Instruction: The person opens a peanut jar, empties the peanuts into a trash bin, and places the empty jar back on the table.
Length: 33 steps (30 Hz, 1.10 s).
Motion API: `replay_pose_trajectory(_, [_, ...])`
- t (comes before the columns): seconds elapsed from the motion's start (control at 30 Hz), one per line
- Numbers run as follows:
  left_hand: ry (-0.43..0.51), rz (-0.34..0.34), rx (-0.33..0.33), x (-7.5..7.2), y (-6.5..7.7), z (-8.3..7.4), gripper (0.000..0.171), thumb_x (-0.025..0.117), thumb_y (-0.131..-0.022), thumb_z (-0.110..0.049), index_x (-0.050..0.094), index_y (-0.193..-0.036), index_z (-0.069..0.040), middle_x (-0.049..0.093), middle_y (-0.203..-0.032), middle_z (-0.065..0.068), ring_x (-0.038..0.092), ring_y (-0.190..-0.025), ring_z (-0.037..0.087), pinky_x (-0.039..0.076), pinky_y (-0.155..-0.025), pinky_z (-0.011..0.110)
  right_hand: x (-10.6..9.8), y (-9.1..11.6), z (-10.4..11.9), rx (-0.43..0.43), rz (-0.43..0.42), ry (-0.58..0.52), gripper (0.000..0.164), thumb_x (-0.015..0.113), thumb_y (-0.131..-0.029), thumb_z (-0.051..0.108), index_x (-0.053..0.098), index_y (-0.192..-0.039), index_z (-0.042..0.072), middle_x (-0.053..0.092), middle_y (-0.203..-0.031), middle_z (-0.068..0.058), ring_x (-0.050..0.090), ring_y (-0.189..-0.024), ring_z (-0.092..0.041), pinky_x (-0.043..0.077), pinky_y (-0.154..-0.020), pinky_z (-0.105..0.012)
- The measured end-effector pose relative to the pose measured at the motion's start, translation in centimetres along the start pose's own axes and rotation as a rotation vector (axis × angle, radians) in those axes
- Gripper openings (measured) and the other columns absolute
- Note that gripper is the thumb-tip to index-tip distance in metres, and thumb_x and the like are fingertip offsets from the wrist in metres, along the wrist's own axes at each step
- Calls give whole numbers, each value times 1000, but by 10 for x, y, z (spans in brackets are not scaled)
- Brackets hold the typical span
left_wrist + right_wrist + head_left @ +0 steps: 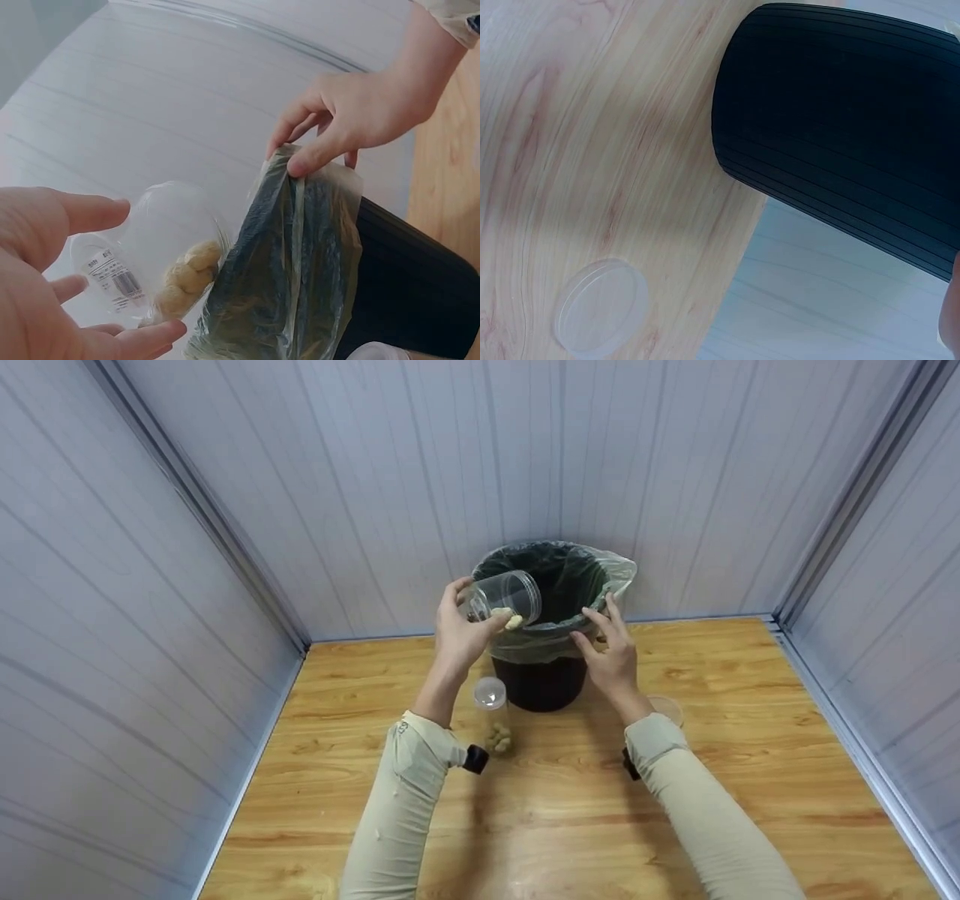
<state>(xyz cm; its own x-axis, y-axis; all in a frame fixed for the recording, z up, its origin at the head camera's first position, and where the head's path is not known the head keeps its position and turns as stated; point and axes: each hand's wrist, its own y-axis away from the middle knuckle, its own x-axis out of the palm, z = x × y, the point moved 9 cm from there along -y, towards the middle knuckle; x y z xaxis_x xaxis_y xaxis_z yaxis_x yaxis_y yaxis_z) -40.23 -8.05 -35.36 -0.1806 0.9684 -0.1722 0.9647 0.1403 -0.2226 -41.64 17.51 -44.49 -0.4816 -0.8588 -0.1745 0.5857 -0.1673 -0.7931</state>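
Plastic, clear and tipped right over on its side: that's the jar (504, 589), and from my seat far off I see it at the left part of the rim of the black bin (544, 686), mouth turned toward the opening. The left hand (459, 636) has hold of it, thumb on the near side, fingers curved round the back. Yellowish lumps (191, 274) lie along the jar's lower wall, bunched close to the mouth, and on my left wrist feed a printed label (120, 281) with a barcode shows on the end nearest the palm.

Over to the right hand (611, 658), and it's pinching the edge of the thin bag (281, 285) that lines the bin, thumb on one side of the film, fingers on the other. Is the jar touching the rim? They overlap on my head view, so I can't tell.

Down below, just in front of the bin on the wood-grain surface (360, 810), a second container (491, 716) stands upright, with yellowish pieces (499, 739) at its bottom. Right wrist feed: a round clear lid (604, 309) lies on the wood, apart from the bin. Pale sleeves (405, 787) cover both forearms, and light panels (450, 472) rise behind it all.
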Motion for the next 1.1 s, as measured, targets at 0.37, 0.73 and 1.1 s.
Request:
replay_pose_trajectory(0.37, [-110, -17, 35, 2, 0, -6, 72, 84, -73, -12, 48, -136, -13, 48, -132, 15, 46, -121, 26, 44, -97, 38, 0, -1, -1, 24, 17, 25, 40, 79, -82, 16, 68, -120, 10, 42, -146, -20, 41, -134, -31, 48, -93, -43])
replay_pose_trajectory(0.73, [-220, -33, 63, 2, 6, -7, 74, 84, -73, -19, 48, -137, -16, 48, -130, 10, 45, -119, 24, 41, -96, 34, 1, 3, -1, 15, 6, 30, 41, 79, -81, 14, 68, -121, 10, 42, -146, -19, 42, -133, -30, 52, -78, -41])
replay_pose_trajectory(1.1, [-244, -57, 94, 2, 5, -12, 76, 86, -71, -18, 48, -137, -14, 50, -128, 8, 47, -116, 23, 40, -97, 32, 0, 0, -1, 16, 15, 22, 40, 79, -81, 15, 68, -120, 10, 43, -146, -20, 40, -134, -29, 45, -97, -43])
